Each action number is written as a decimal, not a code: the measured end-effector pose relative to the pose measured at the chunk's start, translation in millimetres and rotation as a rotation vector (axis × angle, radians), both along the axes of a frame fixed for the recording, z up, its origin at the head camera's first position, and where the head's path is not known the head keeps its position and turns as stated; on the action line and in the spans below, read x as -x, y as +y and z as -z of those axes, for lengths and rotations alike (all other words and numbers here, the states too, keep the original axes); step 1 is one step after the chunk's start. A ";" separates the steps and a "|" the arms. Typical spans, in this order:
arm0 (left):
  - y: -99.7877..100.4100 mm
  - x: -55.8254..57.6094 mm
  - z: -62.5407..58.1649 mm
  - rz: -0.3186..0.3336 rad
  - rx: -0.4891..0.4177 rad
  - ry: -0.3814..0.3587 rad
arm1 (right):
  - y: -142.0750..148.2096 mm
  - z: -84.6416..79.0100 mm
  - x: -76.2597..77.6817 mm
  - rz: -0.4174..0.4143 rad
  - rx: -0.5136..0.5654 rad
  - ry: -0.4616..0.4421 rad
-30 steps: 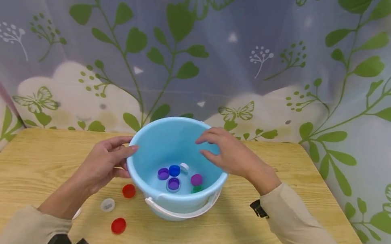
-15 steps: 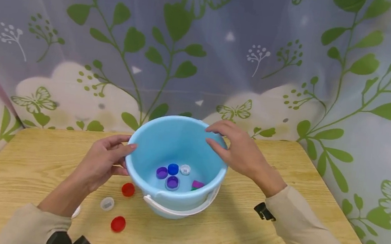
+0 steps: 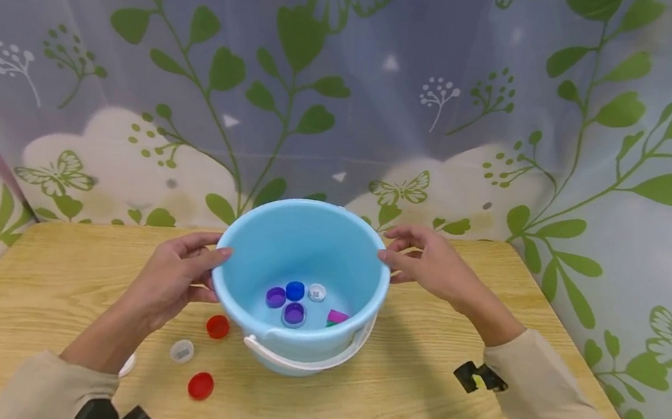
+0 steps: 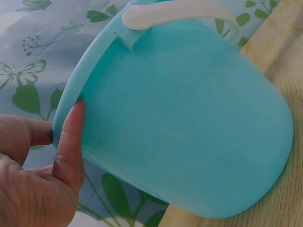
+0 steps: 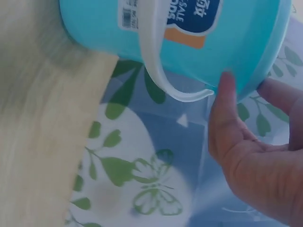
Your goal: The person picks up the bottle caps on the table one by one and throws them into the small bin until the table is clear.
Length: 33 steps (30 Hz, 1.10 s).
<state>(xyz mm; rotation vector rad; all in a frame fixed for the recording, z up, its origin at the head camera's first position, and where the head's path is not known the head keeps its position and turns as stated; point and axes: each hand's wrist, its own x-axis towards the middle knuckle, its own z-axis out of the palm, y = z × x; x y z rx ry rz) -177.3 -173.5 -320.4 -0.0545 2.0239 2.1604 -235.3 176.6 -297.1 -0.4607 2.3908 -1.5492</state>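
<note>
A light blue bucket [image 3: 308, 227] with a white handle [image 3: 310, 366] stands on the wooden table. My left hand [image 3: 180, 274] pinches its left rim, thumb over the edge and fingers outside under the lip, as the left wrist view also shows. On the opposite side, my right hand [image 3: 433, 263] holds the right rim between thumb and fingers. Several bottle caps lie at the bottom: a blue cap [image 3: 295, 291], a white cap [image 3: 317, 292], a purple cap [image 3: 275, 297], another purple cap [image 3: 294, 314] and a magenta cap [image 3: 337, 316], with a bit of green beneath it.
Left of the bucket on the table [image 3: 450, 405] lie a red cap [image 3: 217, 326], a white cap [image 3: 182, 351] and a second red cap [image 3: 201, 386]. Another white cap [image 3: 128, 365] is partly hidden by my left wrist. A leaf-patterned curtain [image 3: 339, 84] hangs behind the table.
My right hand has moved from above the bucket's opening to the right and taken hold of the rim. The white and magenta caps have settled differently inside. The left hand keeps its grip.
</note>
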 end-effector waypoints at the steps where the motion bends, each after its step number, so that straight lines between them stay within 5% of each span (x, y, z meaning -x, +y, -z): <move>1: 0.0 0.1 -0.1 0.001 -0.002 -0.002 | 0.8 1.6 0.2 -0.006 0.040 -0.044; 11: -0.4 1.1 -0.8 0.023 0.005 -0.019 | 3.0 12.1 -1.0 -0.076 0.368 -0.388; 20: -3.0 0.5 -1.0 0.040 0.009 -0.020 | 2.5 21.8 0.6 -0.084 0.604 -0.535; 33: -10.8 -3.7 0.9 -0.011 0.348 0.091 | 2.1 28.2 2.4 -0.095 0.676 -0.582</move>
